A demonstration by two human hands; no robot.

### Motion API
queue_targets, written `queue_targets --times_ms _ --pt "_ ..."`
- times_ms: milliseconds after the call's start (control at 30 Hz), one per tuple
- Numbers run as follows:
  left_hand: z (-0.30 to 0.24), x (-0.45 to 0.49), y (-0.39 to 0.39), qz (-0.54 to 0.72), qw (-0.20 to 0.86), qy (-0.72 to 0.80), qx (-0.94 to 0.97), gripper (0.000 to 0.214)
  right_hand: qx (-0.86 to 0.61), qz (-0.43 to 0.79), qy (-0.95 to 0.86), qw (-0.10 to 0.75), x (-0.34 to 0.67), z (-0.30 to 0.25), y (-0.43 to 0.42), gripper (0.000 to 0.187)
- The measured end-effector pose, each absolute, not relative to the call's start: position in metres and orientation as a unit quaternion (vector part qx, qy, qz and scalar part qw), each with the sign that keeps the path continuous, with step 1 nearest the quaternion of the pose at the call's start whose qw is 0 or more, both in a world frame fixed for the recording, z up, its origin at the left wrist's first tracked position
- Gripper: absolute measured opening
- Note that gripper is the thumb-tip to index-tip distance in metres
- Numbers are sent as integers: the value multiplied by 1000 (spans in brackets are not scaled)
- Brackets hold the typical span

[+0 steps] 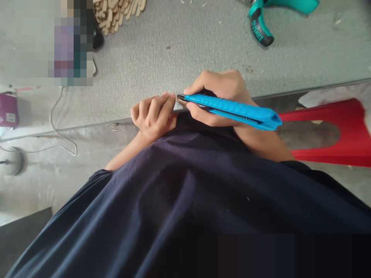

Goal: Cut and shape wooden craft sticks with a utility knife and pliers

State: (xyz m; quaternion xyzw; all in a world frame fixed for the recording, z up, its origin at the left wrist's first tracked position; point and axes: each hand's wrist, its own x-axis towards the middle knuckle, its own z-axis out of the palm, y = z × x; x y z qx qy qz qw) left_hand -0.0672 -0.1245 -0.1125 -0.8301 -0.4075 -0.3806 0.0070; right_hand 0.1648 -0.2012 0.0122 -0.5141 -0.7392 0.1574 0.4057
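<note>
A blue utility knife (237, 110) lies in my right hand (223, 87), its thumb and fingers closed around the front part. The knife's metal tip points left, close to the fingertips of my left hand (155, 114). That left hand is closed, its fingers curled at the front edge of the grey table (162, 58). Whatever it holds, if anything, is hidden behind the fingers. Both hands are in front of my dark shirt, with the knife tip just by the table edge.
Wooden craft sticks (118, 13) are heaped at the back. A teal-and-black handled tool (261, 29) lies at the upper right. On the left are a purple box (8, 110) and a white cable (52, 112). A red plastic stool (350, 131) stands below the table at right.
</note>
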Motion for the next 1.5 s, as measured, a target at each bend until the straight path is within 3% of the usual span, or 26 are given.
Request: queue_targets --times_ms 200,400,600,900,1067,1500 --pt "-108 -65 -127 -393 26 -404 -826 51 -520 153 -733 411 164 13 -202 17" --pt "-101 -64 -128 -359 -38 -427 -829 49 -501 156 -743 416 164 14 -200 16" --pt "-105 -65 -127 -367 -4 -419 -830 47 -469 141 -752 441 166 12 -198 15" --pt "-106 -66 -127 -389 42 -411 -824 47 -489 160 -756 405 168 11 -196 16" --pt "-103 -66 -128 -372 -2 -421 -828 49 -476 179 -745 432 168 14 -198 15" --pt "-106 -67 -128 -358 4 -419 -835 54 -416 160 -760 473 166 9 -193 11"
